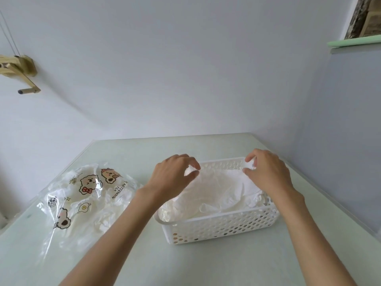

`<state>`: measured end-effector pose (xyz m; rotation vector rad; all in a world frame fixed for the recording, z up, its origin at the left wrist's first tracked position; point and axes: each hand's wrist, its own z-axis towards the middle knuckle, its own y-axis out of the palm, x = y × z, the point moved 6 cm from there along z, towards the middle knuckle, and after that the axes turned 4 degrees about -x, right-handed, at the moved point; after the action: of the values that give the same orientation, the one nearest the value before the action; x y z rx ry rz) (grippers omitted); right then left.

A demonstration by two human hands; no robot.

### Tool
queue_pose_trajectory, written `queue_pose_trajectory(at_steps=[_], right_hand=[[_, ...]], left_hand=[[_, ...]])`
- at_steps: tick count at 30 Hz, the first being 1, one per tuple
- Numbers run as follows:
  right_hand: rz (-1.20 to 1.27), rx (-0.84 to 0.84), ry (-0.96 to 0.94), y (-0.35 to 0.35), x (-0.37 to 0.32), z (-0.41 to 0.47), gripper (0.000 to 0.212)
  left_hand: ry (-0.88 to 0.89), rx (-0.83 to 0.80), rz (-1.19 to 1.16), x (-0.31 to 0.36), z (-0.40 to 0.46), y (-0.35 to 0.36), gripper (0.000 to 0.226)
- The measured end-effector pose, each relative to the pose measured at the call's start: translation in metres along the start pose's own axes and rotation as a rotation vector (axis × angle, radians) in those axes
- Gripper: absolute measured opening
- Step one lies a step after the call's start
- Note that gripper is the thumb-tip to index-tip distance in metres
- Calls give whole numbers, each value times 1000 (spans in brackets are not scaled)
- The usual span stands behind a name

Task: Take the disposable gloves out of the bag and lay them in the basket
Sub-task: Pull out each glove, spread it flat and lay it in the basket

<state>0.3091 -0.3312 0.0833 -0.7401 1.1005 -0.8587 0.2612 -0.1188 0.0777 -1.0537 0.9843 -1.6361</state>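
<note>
A white perforated basket (222, 226) stands on the pale table, right of centre. Thin translucent disposable gloves (220, 188) lie spread inside it. My left hand (171, 178) is over the basket's left end and pinches the edge of a glove between thumb and fingers. At the far right corner my right hand (268, 172) pinches the other edge of the same glove. A clear plastic bag (86, 201) with cartoon prints lies on the table to the left, with more white gloves showing through it.
The table (206, 265) sits in a corner, walls close behind and on the right. A wooden crank fixture (20, 73) hangs on the left wall. A green ledge (354, 43) juts out at upper right.
</note>
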Motion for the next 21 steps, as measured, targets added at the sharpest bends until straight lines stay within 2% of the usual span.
queue_pose_trajectory(at_steps=[2, 5, 9, 12, 15, 17, 19, 21], right_hand=[[131, -44, -50, 0, -7, 2, 9], [141, -252, -90, 23, -15, -1, 15], [-6, -626, 5, 63, -5, -9, 58], [-66, -707, 46, 72, 3, -8, 78], [-115, -731, 32, 74, 2, -9, 84], [-90, -726, -1, 68, -3, -11, 82], [-43, -671, -32, 52, -8, -11, 73], [-23, -564, -60, 31, -12, -11, 56]], left_hand=[[18, -262, -19, 6, -5, 19, 55], [-7, -571, 72, 4, -19, 44, 93], [-64, -707, 194, -5, -28, 60, 106], [-90, -795, 274, -5, -29, 69, 100], [-101, -826, 315, -4, -28, 73, 94], [-109, -793, 287, 0, -27, 66, 100], [-112, -679, 211, 4, -26, 47, 104], [-87, -510, 138, 4, -30, 17, 94]])
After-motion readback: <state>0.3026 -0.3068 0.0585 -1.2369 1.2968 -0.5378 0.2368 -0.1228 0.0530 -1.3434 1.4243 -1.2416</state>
